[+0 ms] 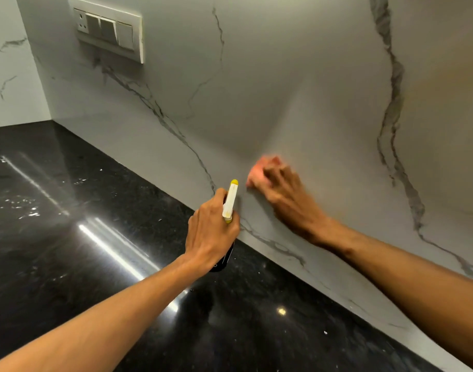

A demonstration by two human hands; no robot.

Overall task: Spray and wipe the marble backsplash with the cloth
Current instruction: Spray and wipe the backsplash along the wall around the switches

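Observation:
The white marble backsplash (283,89) with grey veins fills the upper right of the view. My right hand (286,194) presses a pink cloth (256,174) against it low down, a little above the counter; the hand and cloth are blurred. My left hand (211,232) grips a spray bottle (230,201) with a white and yellow head, just left of the cloth, its nozzle pointing up at the marble. The bottle's dark body is mostly hidden under my hand.
A glossy black stone counter (82,237) runs along the foot of the backsplash and fills the lower left. A white switch and socket plate (109,29) sits high on the wall at the upper left. A side wall meets the backsplash at the far left corner.

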